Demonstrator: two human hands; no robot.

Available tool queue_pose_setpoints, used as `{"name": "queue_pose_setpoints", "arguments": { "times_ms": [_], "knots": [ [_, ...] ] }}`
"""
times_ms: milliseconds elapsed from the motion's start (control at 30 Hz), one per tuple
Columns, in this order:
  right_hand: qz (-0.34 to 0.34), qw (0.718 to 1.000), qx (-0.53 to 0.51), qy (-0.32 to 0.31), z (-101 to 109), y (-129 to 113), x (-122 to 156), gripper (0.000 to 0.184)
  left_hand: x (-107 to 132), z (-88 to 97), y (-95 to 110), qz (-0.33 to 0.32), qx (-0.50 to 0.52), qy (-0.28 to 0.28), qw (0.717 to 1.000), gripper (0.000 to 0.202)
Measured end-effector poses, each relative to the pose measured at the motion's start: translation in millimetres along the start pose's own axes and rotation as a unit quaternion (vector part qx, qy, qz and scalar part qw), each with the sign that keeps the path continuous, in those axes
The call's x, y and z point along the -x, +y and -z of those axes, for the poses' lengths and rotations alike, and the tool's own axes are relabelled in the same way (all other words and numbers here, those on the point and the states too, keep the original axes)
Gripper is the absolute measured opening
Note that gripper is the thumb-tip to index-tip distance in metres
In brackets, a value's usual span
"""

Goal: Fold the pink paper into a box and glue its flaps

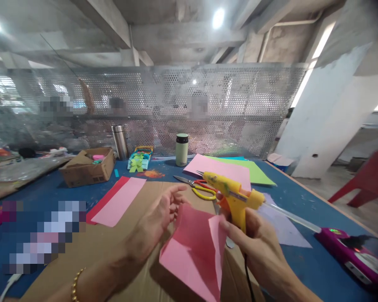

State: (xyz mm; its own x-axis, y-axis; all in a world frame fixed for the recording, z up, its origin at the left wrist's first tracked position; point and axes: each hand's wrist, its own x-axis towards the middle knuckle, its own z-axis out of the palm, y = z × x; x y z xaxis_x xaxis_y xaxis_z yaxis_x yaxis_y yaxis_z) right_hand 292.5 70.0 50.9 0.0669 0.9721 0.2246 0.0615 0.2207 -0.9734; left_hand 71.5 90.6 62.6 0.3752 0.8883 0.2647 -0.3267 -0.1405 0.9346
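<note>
My right hand is closed around a yellow hot glue gun, its nozzle pointing left and a clear glue stick out of its back. The thumb of that hand also presses the right edge of a folded pink paper, which stands up over the cardboard. At the paper's left edge is my left hand, fingers loosely curved and apart; whether they touch the paper I cannot tell. Just beyond lie scissors with red and yellow handles.
A cardboard sheet covers the blue table. Red and pink strips lie left, pink and green sheets behind. A carton, steel flask and green tumbler stand at the back. A purple power strip sits right.
</note>
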Motion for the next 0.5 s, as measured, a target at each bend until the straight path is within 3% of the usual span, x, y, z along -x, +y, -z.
{"name": "queue_pose_setpoints", "arguments": {
  "times_ms": [67, 167, 267, 500],
  "knots": [
    [-0.003, 0.999, -0.037, 0.019, 0, -2, -3, 0.035, -5, 0.7, -2, 0.058, 0.049, 0.028, 0.997, 0.050],
    [-0.013, 0.997, -0.067, 0.038, -1, -3, -5, 0.035, -9, 2.1, -7, 0.109, 0.051, 0.015, 0.993, 0.040],
    [-0.028, 0.997, -0.065, 0.033, -5, 1, -6, 0.035, -10, 4.5, -19, 0.100, 0.050, -0.008, 0.994, 0.035],
    [0.003, 0.999, -0.034, 0.022, -5, 9, -10, 0.030, -16, 19.3, -31, 0.082, 0.023, 0.033, 0.996, 0.038]
  ]
}}
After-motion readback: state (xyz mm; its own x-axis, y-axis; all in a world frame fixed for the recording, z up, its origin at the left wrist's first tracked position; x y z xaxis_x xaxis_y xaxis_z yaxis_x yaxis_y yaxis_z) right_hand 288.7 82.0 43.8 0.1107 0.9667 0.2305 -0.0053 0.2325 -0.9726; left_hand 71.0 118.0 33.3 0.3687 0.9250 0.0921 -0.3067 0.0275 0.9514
